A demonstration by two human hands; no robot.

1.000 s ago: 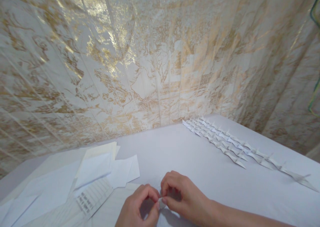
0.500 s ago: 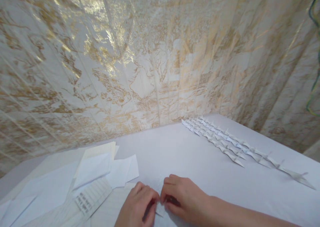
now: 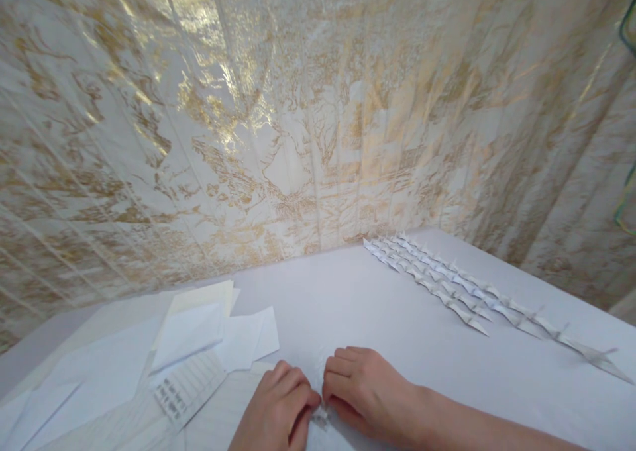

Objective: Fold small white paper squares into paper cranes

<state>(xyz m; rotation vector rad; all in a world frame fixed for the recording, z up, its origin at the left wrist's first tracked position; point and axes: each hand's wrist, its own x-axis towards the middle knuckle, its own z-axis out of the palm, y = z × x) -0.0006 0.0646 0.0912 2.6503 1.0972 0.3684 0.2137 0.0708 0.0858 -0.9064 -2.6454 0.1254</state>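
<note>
At the bottom centre, my left hand [image 3: 279,404] and my right hand [image 3: 366,391] meet over a small piece of white paper [image 3: 320,416]. The fingers of my left hand are pinched on the paper from the left. My right hand is curled with its fingertips closed on the same piece from the right. The paper is small and blurred, mostly hidden by my fingers, so its folds cannot be made out.
Rows of small folded paper shapes [image 3: 457,285] run diagonally across the right of the white table [image 3: 318,292]. At the left lie overlapping white sheets [image 3: 104,365], a folded sheet [image 3: 189,335] and printed paper [image 3: 191,385]. A gold-patterned curtain [image 3: 288,159] hangs behind.
The fingers of both hands have closed in more tightly on the small paper, which has shifted slightly between them. The whole view has moved a little.
</note>
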